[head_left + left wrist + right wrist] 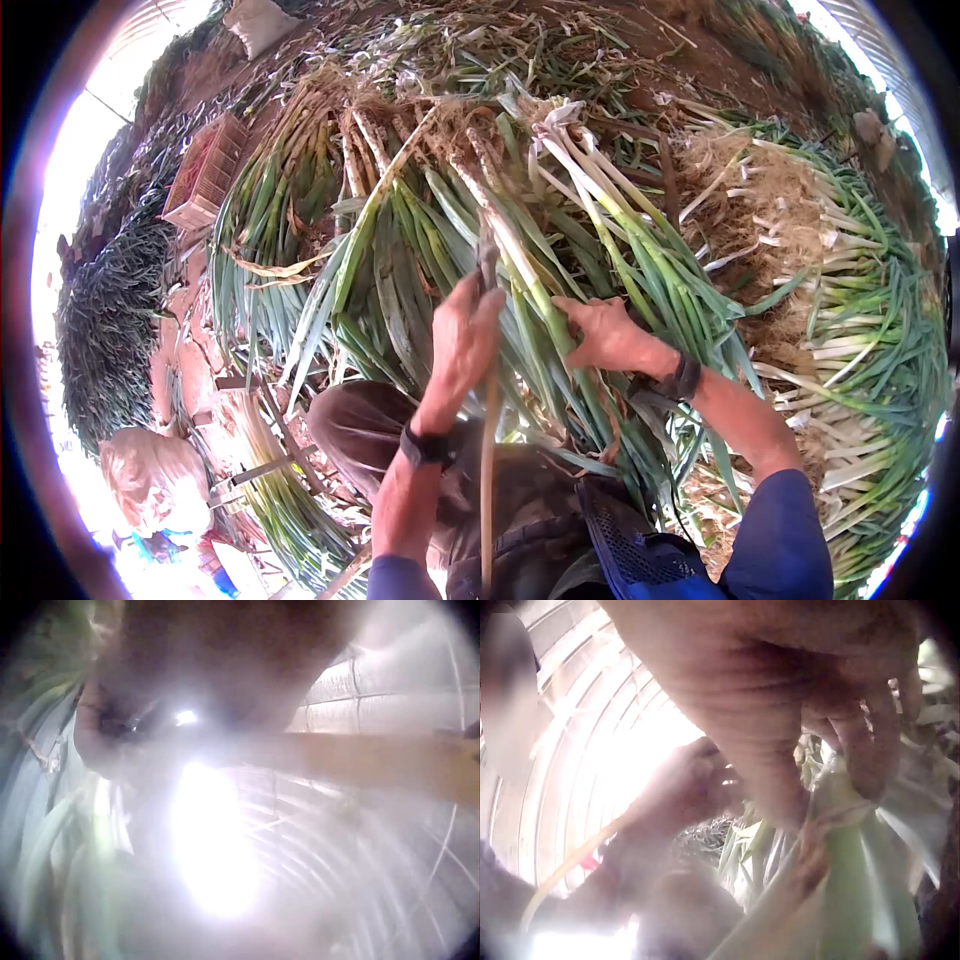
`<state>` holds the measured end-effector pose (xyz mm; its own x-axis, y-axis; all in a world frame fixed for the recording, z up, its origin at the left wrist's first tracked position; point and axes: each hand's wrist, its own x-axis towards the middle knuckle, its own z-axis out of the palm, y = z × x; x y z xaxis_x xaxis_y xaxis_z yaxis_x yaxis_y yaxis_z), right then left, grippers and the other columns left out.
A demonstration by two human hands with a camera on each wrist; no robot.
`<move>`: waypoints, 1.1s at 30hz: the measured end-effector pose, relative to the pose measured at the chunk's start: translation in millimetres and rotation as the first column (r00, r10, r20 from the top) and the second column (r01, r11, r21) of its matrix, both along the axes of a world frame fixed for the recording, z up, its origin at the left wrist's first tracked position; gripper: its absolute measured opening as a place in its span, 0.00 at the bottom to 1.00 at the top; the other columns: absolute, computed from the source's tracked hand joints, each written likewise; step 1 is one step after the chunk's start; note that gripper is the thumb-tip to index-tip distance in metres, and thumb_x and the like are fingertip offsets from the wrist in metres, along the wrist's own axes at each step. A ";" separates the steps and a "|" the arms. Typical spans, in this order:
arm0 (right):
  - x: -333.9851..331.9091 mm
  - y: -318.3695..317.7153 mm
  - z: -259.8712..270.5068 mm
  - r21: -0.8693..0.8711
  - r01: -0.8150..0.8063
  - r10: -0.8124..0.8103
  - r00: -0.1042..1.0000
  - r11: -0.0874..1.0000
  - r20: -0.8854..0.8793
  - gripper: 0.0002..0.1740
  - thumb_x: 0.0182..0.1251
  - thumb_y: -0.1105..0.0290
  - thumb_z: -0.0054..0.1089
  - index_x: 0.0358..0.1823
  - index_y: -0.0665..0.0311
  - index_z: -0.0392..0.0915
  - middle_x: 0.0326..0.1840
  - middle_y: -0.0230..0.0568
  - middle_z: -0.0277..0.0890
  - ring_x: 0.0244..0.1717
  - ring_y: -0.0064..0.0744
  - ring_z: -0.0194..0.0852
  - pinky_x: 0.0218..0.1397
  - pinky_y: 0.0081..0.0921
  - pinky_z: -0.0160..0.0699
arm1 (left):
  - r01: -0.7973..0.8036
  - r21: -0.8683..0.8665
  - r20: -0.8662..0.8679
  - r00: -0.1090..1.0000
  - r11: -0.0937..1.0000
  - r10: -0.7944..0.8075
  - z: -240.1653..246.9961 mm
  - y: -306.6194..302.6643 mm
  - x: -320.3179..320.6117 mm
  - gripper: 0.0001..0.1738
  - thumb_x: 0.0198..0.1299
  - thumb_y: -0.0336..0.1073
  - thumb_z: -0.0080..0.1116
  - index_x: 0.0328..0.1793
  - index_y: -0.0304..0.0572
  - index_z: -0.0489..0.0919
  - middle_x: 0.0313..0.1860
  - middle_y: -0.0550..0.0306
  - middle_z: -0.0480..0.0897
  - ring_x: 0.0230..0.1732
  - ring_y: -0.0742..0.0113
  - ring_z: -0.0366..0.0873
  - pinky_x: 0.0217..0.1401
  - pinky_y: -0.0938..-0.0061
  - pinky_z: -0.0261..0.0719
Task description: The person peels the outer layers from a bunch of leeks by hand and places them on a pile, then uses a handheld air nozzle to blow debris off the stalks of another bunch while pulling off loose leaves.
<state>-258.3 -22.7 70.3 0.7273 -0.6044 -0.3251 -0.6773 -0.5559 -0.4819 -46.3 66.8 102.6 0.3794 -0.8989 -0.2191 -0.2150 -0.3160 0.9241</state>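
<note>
Above the person's lap, as the head view shows, one long, slender, white-shanked green leek (522,255) lies between the two hands, on a loose spread of green and white leeks (395,250). Its long axis slants from the root end, away from the body, down toward the bare right hand (612,335), which is nearer to its leafy part. The shank passes just right of the bare left hand (465,335), whose grip is curled round a straight, tan wooden-handled tool (490,480). The tool's dark upper end stands beside the shank; whether they touch, I cannot tell. The right grip pinches the leek between thumb and fingers.

From the left wrist, glare and blur hide most of the fingers; the handle runs nearly level toward the right edge.

From the right wrist, bent fingers and thumb close on broad green leaves (847,877); behind them the left hand shows blurred, the handle sloping off leftward.
</note>
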 end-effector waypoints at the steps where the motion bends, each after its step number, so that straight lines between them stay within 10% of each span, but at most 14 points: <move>1: -0.4 -7.7 5.2 0.126 0.020 -0.017 1.000 0.992 -0.024 0.51 0.47 0.61 0.75 0.77 0.63 0.66 0.54 0.47 0.86 0.54 0.52 0.82 0.63 0.45 0.73 | 0.013 -0.022 -0.073 0.997 1.000 -0.014 6.4 15.2 -5.2 0.31 0.69 0.42 0.56 0.72 0.28 0.75 0.38 0.54 0.81 0.39 0.67 0.77 0.44 0.72 0.77; 5: -8.7 -22.9 14.9 0.292 0.082 -0.098 0.994 0.953 0.039 0.54 0.49 0.61 0.73 0.79 0.69 0.62 0.61 0.58 0.82 0.61 0.50 0.83 0.69 0.38 0.77 | 0.147 0.045 -0.055 0.988 0.988 -0.145 11.3 84.2 -39.3 0.30 0.68 0.36 0.58 0.73 0.27 0.73 0.47 0.51 0.81 0.46 0.67 0.78 0.52 0.69 0.79; 9: -18.5 -20.7 45.4 0.436 0.006 -0.040 0.997 0.900 0.069 0.52 0.52 0.65 0.69 0.80 0.73 0.59 0.66 0.60 0.80 0.67 0.49 0.80 0.70 0.36 0.76 | 0.143 -0.012 0.129 0.982 0.990 -0.141 6.2 100.5 -50.1 0.28 0.66 0.38 0.59 0.70 0.35 0.75 0.48 0.37 0.82 0.50 0.43 0.82 0.56 0.55 0.80; 15: -45.7 7.0 50.1 0.598 0.063 -0.149 0.984 0.799 0.095 0.51 0.54 0.69 0.73 0.82 0.63 0.60 0.59 0.54 0.84 0.57 0.39 0.83 0.65 0.36 0.80 | 0.052 -0.077 0.133 0.990 0.996 -0.041 -7.7 40.4 -22.6 0.27 0.66 0.38 0.55 0.68 0.28 0.75 0.41 0.44 0.82 0.42 0.62 0.81 0.49 0.68 0.80; 22: -58.0 14.2 21.4 0.580 -0.099 -0.124 0.935 0.809 0.333 0.48 0.60 0.79 0.67 0.84 0.63 0.57 0.46 0.40 0.86 0.39 0.22 0.82 0.47 0.23 0.84 | 0.078 0.063 0.262 0.961 0.995 -0.092 -4.7 0.4 -12.3 0.29 0.65 0.44 0.58 0.67 0.31 0.77 0.45 0.34 0.85 0.48 0.44 0.85 0.54 0.59 0.79; 27: -66.0 1.9 27.8 0.803 0.138 -0.273 0.962 0.580 0.031 0.46 0.60 0.77 0.66 0.82 0.66 0.60 0.58 0.44 0.83 0.50 0.27 0.78 0.57 0.26 0.79 | 0.165 0.123 0.311 0.930 0.979 -0.196 -11.0 4.3 -17.0 0.28 0.67 0.46 0.55 0.67 0.33 0.77 0.49 0.30 0.83 0.50 0.32 0.82 0.56 0.47 0.77; 33: -67.5 -7.9 39.1 0.824 0.123 -0.371 0.922 0.554 0.112 0.42 0.62 0.74 0.61 0.80 0.69 0.63 0.64 0.42 0.79 0.59 0.28 0.75 0.66 0.23 0.73 | 0.099 0.119 0.292 0.947 0.988 -0.130 -12.1 -11.1 -8.7 0.29 0.66 0.44 0.58 0.66 0.29 0.78 0.48 0.32 0.85 0.51 0.39 0.85 0.57 0.58 0.79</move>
<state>-325.8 -30.6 109.4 0.7157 -0.3623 -0.5971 -0.5153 0.3031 -0.8016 -55.0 55.7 90.5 0.3374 -0.9189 -0.2043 -0.5162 -0.3620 0.7762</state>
